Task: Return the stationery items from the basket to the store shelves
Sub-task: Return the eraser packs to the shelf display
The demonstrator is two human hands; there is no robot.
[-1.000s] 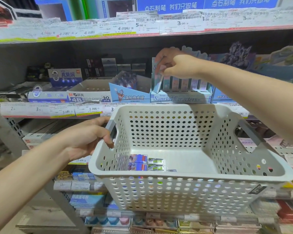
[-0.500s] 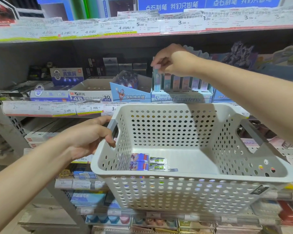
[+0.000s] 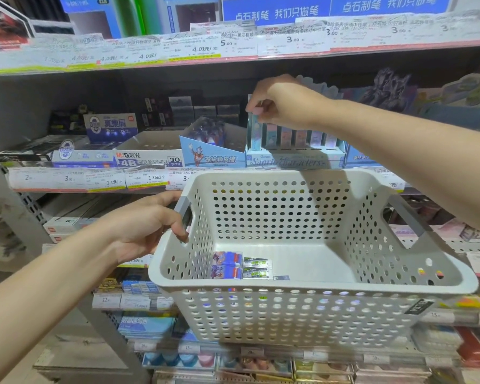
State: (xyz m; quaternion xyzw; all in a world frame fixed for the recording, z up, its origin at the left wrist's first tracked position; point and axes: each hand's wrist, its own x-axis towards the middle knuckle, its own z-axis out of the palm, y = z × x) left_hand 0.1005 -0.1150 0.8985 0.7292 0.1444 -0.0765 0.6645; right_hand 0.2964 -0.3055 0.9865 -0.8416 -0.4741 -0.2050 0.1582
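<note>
A white perforated basket [image 3: 313, 284] hangs in front of the shelves, with my left hand [image 3: 147, 225] closed round its grey left handle. On its floor lie two blue eraser packs [image 3: 226, 264] and two green-labelled packs [image 3: 257, 268]. My right hand [image 3: 277, 102] pinches the top of a pale blue eraser pack [image 3: 254, 131], which stands upright at the left end of the row inside a light blue display box [image 3: 294, 160] on the middle shelf.
Left of that box stand a blue cartoon eraser box [image 3: 211, 157], an open 4B eraser carton [image 3: 147, 159] and more boxes. Price-tag rails [image 3: 81, 180] edge each shelf. Lower shelves under the basket hold more stationery. A grey upright post [image 3: 14, 206] runs down the left.
My right hand has lowered the pale blue pack from a tilt above the display box to upright in the row's left end. The basket and left hand stayed nearly still.
</note>
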